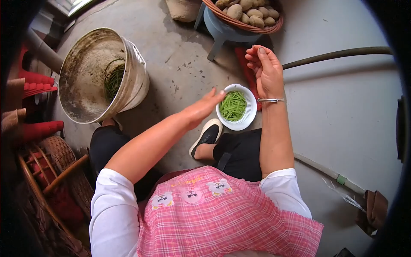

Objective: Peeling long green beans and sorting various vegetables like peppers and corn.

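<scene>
A white plastic colander (250, 110) stands on the floor by my right foot, holding cut green bean pieces (233, 106). My left hand (205, 105) is stretched out at the colander's left rim, thumb and fingers apart, with nothing visible in it. Its fingertips overlap the rim in the picture; whether they touch it I cannot tell. Above and right of the colander, my right hand (265, 69) is raised with the palm turned up and the fingers loosely bent. No object shows in that palm. A metal bracelet (270, 100) circles the right wrist.
A stained white bucket (136, 86) at the left contains dark green stalks (115, 80). Potatoes (253, 13) fill a woven basket (278, 26) on a blue-grey stool (221, 29). A wicker-and-wood chair (54, 180) stands left; a dark pole (337, 54) leans along the right wall.
</scene>
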`<act>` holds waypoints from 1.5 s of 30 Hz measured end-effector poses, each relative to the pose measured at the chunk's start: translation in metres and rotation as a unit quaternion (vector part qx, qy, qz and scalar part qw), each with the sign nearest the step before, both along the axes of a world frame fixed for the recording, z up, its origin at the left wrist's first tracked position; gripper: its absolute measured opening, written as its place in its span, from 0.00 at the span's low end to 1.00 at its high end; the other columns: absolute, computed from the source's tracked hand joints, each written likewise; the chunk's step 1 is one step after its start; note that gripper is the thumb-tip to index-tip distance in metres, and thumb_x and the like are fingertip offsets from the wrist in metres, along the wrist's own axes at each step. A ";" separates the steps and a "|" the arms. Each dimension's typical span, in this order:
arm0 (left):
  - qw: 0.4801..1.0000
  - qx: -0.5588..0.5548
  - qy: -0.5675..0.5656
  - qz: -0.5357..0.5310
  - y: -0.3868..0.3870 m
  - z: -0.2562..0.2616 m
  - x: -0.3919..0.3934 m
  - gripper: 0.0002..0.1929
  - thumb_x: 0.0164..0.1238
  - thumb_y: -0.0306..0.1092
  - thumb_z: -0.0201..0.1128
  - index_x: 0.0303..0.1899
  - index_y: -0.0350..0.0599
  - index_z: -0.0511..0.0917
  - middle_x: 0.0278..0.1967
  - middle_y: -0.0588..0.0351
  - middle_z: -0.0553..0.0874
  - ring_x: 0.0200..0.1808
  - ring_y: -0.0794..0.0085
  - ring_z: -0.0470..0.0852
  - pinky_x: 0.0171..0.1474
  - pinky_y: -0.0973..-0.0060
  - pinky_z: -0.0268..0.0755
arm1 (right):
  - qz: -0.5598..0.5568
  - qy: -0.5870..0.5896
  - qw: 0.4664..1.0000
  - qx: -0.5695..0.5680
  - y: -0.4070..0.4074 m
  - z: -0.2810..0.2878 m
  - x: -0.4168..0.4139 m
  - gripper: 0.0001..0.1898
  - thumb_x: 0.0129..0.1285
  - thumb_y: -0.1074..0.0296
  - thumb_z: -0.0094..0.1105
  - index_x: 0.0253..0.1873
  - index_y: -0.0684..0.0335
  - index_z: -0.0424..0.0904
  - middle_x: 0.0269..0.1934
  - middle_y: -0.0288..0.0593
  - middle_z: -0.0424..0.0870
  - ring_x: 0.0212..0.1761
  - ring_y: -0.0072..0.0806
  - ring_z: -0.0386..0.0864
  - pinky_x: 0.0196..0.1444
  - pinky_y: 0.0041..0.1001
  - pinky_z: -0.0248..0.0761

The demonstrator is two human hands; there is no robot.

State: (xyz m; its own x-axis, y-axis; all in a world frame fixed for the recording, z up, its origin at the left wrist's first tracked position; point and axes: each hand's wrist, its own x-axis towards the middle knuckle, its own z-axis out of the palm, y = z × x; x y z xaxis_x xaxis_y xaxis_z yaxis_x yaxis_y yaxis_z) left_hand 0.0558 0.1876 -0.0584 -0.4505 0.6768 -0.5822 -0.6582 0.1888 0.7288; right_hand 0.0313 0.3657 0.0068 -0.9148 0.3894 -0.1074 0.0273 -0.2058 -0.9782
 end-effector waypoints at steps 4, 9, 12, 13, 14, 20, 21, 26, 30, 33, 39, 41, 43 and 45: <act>0.999 -0.027 0.023 -0.025 -0.025 -0.004 -0.021 0.35 0.63 0.59 0.46 0.64 0.43 0.54 0.61 0.52 0.62 0.62 0.66 0.60 0.62 0.65 0.52 | -0.011 0.005 1.000 -0.005 0.010 0.001 -0.003 0.10 0.64 0.63 0.51 0.42 0.63 0.75 0.35 0.38 0.80 0.35 0.20 0.77 0.36 0.18 0.67; 0.999 -0.041 0.004 0.008 -0.047 0.006 -0.033 0.25 0.66 0.51 0.48 0.57 0.43 0.66 0.46 0.58 0.77 0.47 0.75 0.74 0.51 0.75 0.62 | 0.006 0.018 1.000 -0.006 0.016 -0.001 -0.006 0.11 0.64 0.62 0.51 0.40 0.64 0.75 0.33 0.38 0.80 0.34 0.19 0.76 0.36 0.17 0.67; 0.999 -0.045 0.007 0.017 -0.063 0.009 -0.032 0.21 0.66 0.45 0.50 0.54 0.43 0.68 0.43 0.58 0.79 0.42 0.77 0.75 0.46 0.78 0.65 | 0.024 0.025 0.999 0.010 0.010 -0.004 -0.009 0.11 0.63 0.63 0.51 0.36 0.65 0.76 0.32 0.38 0.80 0.33 0.18 0.75 0.36 0.17 0.65; 0.999 -0.044 0.007 0.019 -0.065 0.007 -0.029 0.20 0.66 0.44 0.50 0.53 0.43 0.69 0.43 0.58 0.79 0.42 0.77 0.76 0.45 0.78 0.65 | 0.035 0.024 0.999 0.032 0.008 -0.006 -0.011 0.11 0.63 0.63 0.52 0.34 0.66 0.77 0.32 0.38 0.79 0.33 0.18 0.74 0.37 0.17 0.65; 0.999 -0.040 0.014 0.012 -0.063 0.007 -0.026 0.19 0.66 0.43 0.51 0.53 0.43 0.69 0.42 0.58 0.79 0.42 0.77 0.75 0.45 0.78 0.65 | 0.022 0.007 0.999 0.038 0.007 -0.006 -0.010 0.12 0.62 0.63 0.53 0.32 0.66 0.77 0.31 0.37 0.80 0.33 0.18 0.74 0.38 0.18 0.65; 0.998 0.014 0.057 -0.026 -0.059 0.012 -0.014 0.18 0.66 0.40 0.52 0.52 0.41 0.70 0.42 0.57 0.79 0.41 0.77 0.75 0.46 0.78 0.66 | 0.121 0.017 0.987 0.104 -0.027 0.008 -0.012 0.26 0.59 0.74 0.54 0.62 0.68 0.59 0.58 0.44 0.64 0.60 0.27 0.63 0.57 0.24 0.60; 0.998 0.018 0.055 -0.025 -0.060 0.010 -0.013 0.18 0.65 0.39 0.52 0.52 0.41 0.70 0.41 0.57 0.79 0.41 0.77 0.75 0.46 0.78 0.66 | 0.132 0.024 0.986 0.101 -0.037 0.010 -0.014 0.26 0.59 0.74 0.54 0.62 0.68 0.59 0.58 0.44 0.64 0.60 0.27 0.63 0.57 0.24 0.60; 0.991 0.009 0.133 -0.013 -0.072 0.010 -0.012 0.17 0.65 0.38 0.52 0.51 0.39 0.70 0.40 0.56 0.79 0.42 0.75 0.75 0.48 0.77 0.67 | 0.186 0.032 0.975 0.116 -0.068 0.012 -0.023 0.17 0.60 0.68 0.55 0.53 0.68 0.70 0.51 0.45 0.73 0.57 0.29 0.67 0.56 0.25 0.61; 0.970 -0.035 0.239 -0.020 -0.091 0.025 -0.012 0.18 0.64 0.41 0.53 0.49 0.38 0.71 0.39 0.51 0.80 0.42 0.70 0.77 0.47 0.74 0.69 | 0.205 0.056 0.958 0.190 -0.086 0.006 -0.032 0.08 0.59 0.69 0.55 0.36 0.68 0.80 0.43 0.45 0.80 0.53 0.30 0.71 0.55 0.27 0.61; 0.955 -0.062 0.290 -0.010 -0.105 0.029 -0.010 0.19 0.63 0.42 0.54 0.49 0.38 0.72 0.38 0.47 0.81 0.40 0.65 0.79 0.45 0.70 0.70 | 0.223 0.046 0.956 0.186 -0.107 0.000 -0.038 0.13 0.55 0.71 0.57 0.46 0.66 0.77 0.53 0.48 0.74 0.58 0.33 0.67 0.57 0.30 0.59; 0.921 -0.105 0.374 -0.020 -0.134 0.036 0.000 0.20 0.60 0.44 0.54 0.48 0.38 0.72 0.38 0.43 0.81 0.41 0.55 0.79 0.45 0.65 0.70 | 0.316 -0.012 0.926 0.206 -0.161 -0.010 -0.042 0.33 0.54 0.70 0.59 0.65 0.60 0.56 0.63 0.48 0.60 0.63 0.36 0.61 0.57 0.32 0.59; 0.907 -0.118 0.405 -0.017 -0.139 0.035 0.003 0.19 0.60 0.43 0.54 0.47 0.39 0.73 0.37 0.44 0.81 0.41 0.54 0.79 0.44 0.64 0.70 | 0.327 -0.002 0.927 0.183 -0.167 -0.013 -0.042 0.31 0.57 0.72 0.56 0.65 0.62 0.55 0.61 0.47 0.62 0.62 0.35 0.60 0.56 0.30 0.61; 0.916 -0.122 0.383 -0.013 -0.149 0.043 0.004 0.19 0.59 0.43 0.54 0.47 0.40 0.73 0.38 0.44 0.80 0.41 0.55 0.79 0.44 0.64 0.70 | 0.333 0.005 0.931 0.150 -0.173 -0.007 -0.041 0.31 0.57 0.74 0.55 0.65 0.62 0.54 0.62 0.46 0.60 0.63 0.35 0.59 0.57 0.30 0.61; 0.912 -0.151 0.382 -0.011 -0.165 0.045 0.008 0.19 0.59 0.43 0.54 0.47 0.40 0.73 0.39 0.45 0.80 0.41 0.55 0.78 0.44 0.64 0.70 | 0.350 0.033 0.922 0.163 -0.176 0.011 -0.046 0.31 0.57 0.76 0.53 0.65 0.62 0.53 0.64 0.45 0.57 0.64 0.34 0.57 0.58 0.29 0.60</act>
State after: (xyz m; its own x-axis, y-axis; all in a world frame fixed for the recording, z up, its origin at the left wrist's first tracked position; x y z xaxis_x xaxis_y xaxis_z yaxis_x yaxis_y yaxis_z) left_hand 0.0635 0.0231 -0.0131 -0.7909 0.5517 -0.2649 0.0269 0.4637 0.8856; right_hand -0.0148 0.1896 0.0179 -0.9547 -0.2965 -0.0232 -0.0205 0.1437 -0.9894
